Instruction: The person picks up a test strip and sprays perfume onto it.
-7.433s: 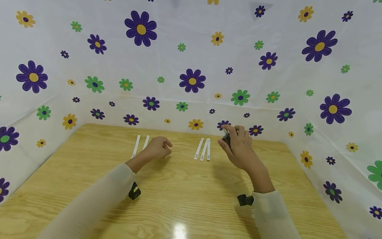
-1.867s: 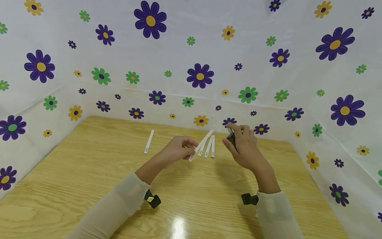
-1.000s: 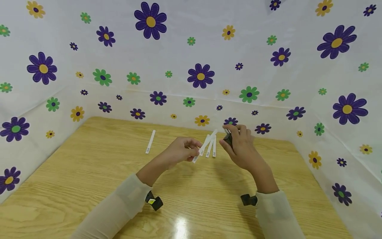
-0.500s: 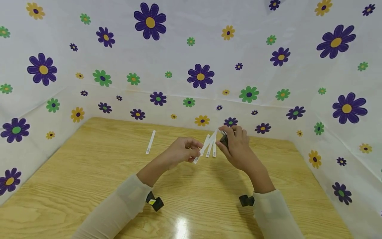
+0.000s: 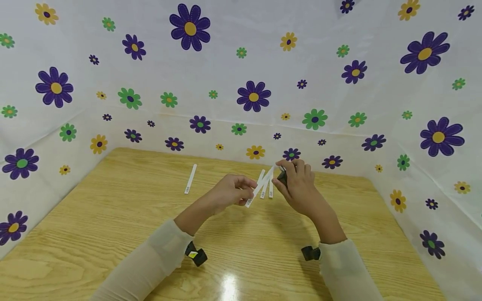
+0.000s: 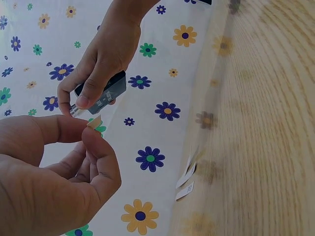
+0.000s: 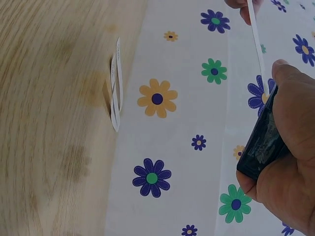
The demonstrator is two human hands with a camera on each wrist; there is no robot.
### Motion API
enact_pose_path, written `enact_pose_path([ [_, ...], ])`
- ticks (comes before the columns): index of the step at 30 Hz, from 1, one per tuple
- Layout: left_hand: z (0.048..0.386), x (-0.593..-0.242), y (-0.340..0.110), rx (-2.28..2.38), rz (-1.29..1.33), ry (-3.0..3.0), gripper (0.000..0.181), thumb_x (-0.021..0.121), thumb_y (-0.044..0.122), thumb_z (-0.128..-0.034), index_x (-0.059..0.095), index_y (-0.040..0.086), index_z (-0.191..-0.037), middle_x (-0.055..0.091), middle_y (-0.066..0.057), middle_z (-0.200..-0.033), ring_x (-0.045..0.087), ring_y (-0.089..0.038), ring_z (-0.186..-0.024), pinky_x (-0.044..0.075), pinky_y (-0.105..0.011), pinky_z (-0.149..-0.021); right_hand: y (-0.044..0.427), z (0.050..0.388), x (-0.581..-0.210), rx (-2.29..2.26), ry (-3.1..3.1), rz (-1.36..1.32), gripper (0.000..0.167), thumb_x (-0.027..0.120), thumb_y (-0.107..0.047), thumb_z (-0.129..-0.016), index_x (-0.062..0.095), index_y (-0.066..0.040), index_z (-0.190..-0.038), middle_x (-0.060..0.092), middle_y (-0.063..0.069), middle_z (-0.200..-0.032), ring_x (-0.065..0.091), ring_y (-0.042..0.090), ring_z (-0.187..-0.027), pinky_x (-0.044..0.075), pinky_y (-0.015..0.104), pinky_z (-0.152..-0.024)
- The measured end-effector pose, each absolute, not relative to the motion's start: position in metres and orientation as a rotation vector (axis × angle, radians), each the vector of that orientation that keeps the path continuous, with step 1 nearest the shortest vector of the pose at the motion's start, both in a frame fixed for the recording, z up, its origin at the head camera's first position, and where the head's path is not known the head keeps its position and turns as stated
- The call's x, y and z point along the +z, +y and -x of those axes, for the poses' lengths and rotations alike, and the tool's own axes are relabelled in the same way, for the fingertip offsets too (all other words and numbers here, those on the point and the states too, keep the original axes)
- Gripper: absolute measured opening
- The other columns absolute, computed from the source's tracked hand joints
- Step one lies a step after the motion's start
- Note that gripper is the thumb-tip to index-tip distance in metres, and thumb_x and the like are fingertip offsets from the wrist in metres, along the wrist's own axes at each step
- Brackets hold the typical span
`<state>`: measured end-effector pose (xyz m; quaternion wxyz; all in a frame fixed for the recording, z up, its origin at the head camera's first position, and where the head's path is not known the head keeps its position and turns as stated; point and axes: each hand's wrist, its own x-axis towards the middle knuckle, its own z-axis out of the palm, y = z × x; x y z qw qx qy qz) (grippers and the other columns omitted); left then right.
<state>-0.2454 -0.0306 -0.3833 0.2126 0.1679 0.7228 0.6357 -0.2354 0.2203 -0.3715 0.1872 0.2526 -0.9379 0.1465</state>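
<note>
My left hand (image 5: 231,194) pinches a white paper test strip (image 5: 262,184) near its printed lower end, between thumb and index finger. The strip slants up to the right, raised above the table. My right hand (image 5: 301,188) grips a small dark rectangular perfume bottle (image 6: 110,93), index finger at its silver spray top (image 6: 75,110). In the right wrist view, the strip's far end appears beside the top of the bottle (image 7: 263,142); whether they touch I cannot tell. Behind the held strip, three more test strips (image 5: 270,188) lie on the table, partly covered.
A single test strip (image 5: 190,179) lies farther left on the wooden table (image 5: 124,200). Flower-printed white cloth (image 5: 222,75) stands along the back and both sides. Each wrist carries a black camera mount (image 5: 311,252).
My left hand, empty 7.4 seconds ago, has picked up one of the left strips and carried it right. Over the last second my right hand has brought the bottle left, up to the strip's end.
</note>
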Motion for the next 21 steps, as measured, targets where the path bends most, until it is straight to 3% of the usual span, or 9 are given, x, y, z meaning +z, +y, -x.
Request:
enact_pose_path([
  [21, 0.2446, -0.3819, -0.0310, 1.772, -0.452, 2.005, 0.026, 0.062, 0.004, -0.0995, 0.065, 0.000, -0.125, 0.063, -0.009, -0.097, 0.056, -0.018, -0.075, 0.054, -0.038, -0.078, 0.2196, 0.2331, -0.3694, 0.411, -2.684, -0.681, 0.051, 0.059, -0.035, -0.105, 0.034, -0.018, -0.146, 0.038, 0.029, -0.131, 0.037, 0.044, -0.110, 0.035, 0.059, -0.088],
])
